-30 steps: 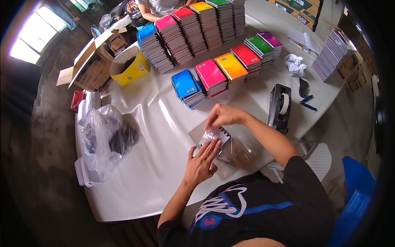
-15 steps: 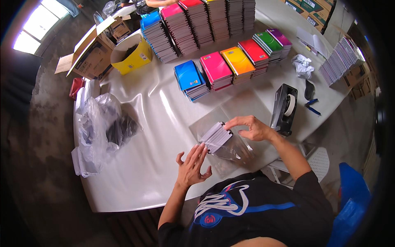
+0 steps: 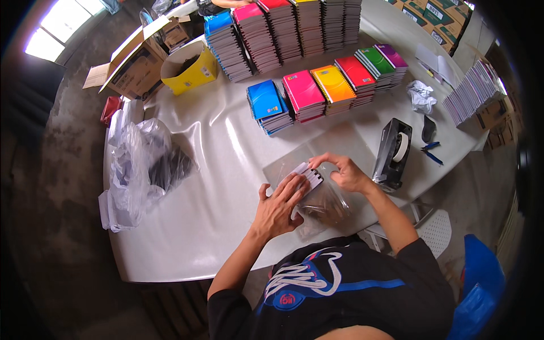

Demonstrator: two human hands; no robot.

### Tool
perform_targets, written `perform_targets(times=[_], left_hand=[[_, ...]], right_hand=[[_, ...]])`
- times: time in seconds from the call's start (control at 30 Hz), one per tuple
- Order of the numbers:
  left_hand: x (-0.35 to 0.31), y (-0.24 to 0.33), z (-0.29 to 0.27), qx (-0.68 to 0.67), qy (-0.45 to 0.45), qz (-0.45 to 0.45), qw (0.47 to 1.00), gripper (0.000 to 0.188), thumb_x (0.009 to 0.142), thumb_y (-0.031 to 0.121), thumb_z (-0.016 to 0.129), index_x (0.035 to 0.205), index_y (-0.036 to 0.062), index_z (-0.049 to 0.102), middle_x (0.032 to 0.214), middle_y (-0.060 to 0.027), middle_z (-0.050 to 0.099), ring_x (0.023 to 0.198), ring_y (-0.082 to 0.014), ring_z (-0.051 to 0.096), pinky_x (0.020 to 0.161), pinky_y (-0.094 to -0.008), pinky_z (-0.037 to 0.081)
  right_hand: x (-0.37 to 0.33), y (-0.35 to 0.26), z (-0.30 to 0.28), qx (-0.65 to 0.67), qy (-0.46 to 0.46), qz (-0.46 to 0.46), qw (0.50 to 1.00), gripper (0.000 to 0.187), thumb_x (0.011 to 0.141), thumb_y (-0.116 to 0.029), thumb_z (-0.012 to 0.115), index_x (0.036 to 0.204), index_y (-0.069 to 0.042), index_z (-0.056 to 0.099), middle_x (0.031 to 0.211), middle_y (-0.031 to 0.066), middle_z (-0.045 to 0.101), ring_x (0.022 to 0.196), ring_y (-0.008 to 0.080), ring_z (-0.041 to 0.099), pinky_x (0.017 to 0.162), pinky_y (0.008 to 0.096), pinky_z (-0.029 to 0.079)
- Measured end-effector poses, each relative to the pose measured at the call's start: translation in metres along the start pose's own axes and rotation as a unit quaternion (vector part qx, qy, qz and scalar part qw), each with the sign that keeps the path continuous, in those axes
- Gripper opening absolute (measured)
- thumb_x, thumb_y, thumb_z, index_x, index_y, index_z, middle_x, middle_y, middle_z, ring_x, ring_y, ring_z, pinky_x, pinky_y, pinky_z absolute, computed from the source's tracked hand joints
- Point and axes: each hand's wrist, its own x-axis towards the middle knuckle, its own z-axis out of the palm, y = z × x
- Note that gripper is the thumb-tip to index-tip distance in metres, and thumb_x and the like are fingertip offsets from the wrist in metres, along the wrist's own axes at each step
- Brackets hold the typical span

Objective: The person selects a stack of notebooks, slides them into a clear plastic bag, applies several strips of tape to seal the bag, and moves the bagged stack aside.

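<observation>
A small bundle of spiral notebooks (image 3: 309, 179), pages edge-on and black binding at its corners, lies on a clear plastic bag (image 3: 330, 207) on the table. Across the bundle's left part rests my left hand (image 3: 277, 209), open, its fingers stretched out and covering much of it. My right hand (image 3: 347, 174) is at the bundle's far right end, fingers bent and apart, the index fingertip touching the edge. The covers of these notebooks are hidden. Beyond my hands stand short stacks of blue (image 3: 265, 101), pink (image 3: 304, 89), yellow (image 3: 332, 84), red, green and purple notebooks.
To the right are a black tape dispenser (image 3: 392, 154), blue-handled pliers (image 3: 432, 152), crumpled paper (image 3: 421, 97) and a leaning notebook stack (image 3: 473, 99). Crumpled clear plastic (image 3: 139, 164) lies left. Behind are taller notebook stacks (image 3: 280, 48), a yellow bin (image 3: 190, 76) and an open carton (image 3: 133, 71).
My left hand has moved up and right, from the bundle's near left edge to lying over it. My right hand stays at the far end, its fingers slightly more bent.
</observation>
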Motion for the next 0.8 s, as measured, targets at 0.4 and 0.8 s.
perform_targets(times=[0.4, 0.8], left_hand=[[0.000, -0.003, -0.012, 0.013, -0.026, -0.004, 1.000, 0.093, 0.056, 0.033, 0.075, 0.138, 0.0436, 0.034, 0.151, -0.0001, 0.023, 0.138, -0.0196, 0.026, 0.101, -0.0596, 0.016], [0.000, -0.013, -0.006, 0.007, 0.006, 0.042, 0.999, 0.097, 0.056, 0.029, 0.078, 0.139, 0.0424, 0.031, 0.151, -0.0007, 0.023, 0.137, -0.0194, 0.027, 0.101, -0.0630, 0.013]], right_hand=[[-0.165, 0.037, -0.037, -0.208, 0.509, 0.289, 0.784, 0.032, 0.088, -0.032, 0.060, 0.106, -0.005, 0.057, 0.101, 0.0081, 0.053, 0.094, 0.0190, 0.049, 0.083, 0.0305, 0.039], [-0.156, 0.022, -0.038, 0.234, 0.594, 0.230, 0.734, 0.023, 0.080, -0.037, 0.067, 0.087, -0.015, 0.070, 0.118, 0.0037, 0.058, 0.125, 0.0228, 0.037, 0.097, 0.0608, 0.016]])
